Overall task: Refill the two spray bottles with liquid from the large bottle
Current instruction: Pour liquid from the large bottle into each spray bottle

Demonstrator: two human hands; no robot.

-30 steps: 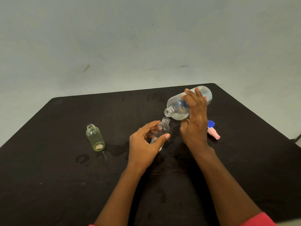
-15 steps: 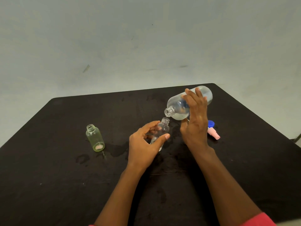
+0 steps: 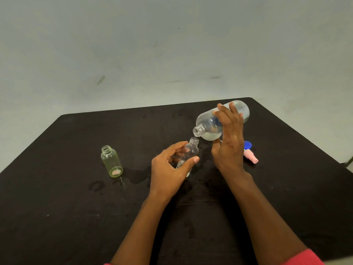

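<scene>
While liquid [image 3: 210, 137] trickles, hands unchanged: left [image 3: 170, 169] gripping spray bottle [image 3: 191, 151], right [image 3: 230, 142] large bottle [image 3: 207, 124]

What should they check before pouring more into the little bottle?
1. Large bottle mouth over the small clear bottle neck: ok, a thin stream seems to fall in.
2. Left hand grips the small clear bottle: ok.
3. Right hand grips the large bottle: ok.
4. Fill level in the small clear bottle: cannot tell, fingers hide it.
5. Table dry: not ok, wet patches show.
6. Greenish bottle uncapped and upright for its turn: ok.
</scene>
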